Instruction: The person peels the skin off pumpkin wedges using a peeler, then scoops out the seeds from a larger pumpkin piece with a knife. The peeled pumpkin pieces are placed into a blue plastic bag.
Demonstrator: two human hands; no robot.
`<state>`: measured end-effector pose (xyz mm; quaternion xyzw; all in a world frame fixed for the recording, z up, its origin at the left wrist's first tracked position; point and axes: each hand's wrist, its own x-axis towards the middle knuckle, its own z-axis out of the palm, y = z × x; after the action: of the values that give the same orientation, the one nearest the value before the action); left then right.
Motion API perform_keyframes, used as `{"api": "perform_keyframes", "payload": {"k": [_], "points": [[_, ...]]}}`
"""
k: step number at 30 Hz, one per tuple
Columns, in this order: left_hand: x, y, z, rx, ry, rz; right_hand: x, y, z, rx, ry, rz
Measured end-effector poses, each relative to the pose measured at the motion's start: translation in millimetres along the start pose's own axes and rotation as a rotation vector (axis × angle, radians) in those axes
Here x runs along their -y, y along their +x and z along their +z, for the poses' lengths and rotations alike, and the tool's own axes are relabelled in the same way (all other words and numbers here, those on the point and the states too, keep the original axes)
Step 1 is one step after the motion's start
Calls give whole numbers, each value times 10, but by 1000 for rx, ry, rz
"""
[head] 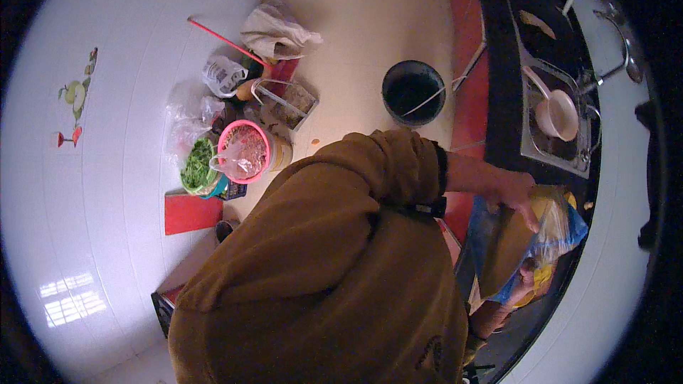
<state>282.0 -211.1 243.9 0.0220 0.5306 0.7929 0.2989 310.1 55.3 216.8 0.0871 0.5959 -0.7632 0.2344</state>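
A large clear plastic bag with blue parts (557, 226) is in front of me over the dark counter, at the right of the view. My left hand (515, 194) grips its upper side, a finger extended down over a flat brown surface (512, 248) that shows at the bag. Lower down, my right hand (520, 284) holds the bag's blue edge. Something yellow (539, 280) shows beside the right hand, partly covered. What the bag contains is not clear.
A steel sink (555, 157) with a pale long-handled dipper (557, 114) is set in the black counter (499, 117). On the floor stand a dark bucket (413, 93), a pink-rimmed tub (267, 162), a basket of greens (197, 168) and a white sack (277, 29).
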Motion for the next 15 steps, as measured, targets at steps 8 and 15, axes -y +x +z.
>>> {"api": "perform_keyframes", "payload": {"k": [8, 15], "points": [[79, -678, -529, -298, -438, 244, 202, 44, 758, -3, -43, -136], [-49, -907, -776, -277, -771, 535, -433, 398, 1299, 786, 429, -54]]}}
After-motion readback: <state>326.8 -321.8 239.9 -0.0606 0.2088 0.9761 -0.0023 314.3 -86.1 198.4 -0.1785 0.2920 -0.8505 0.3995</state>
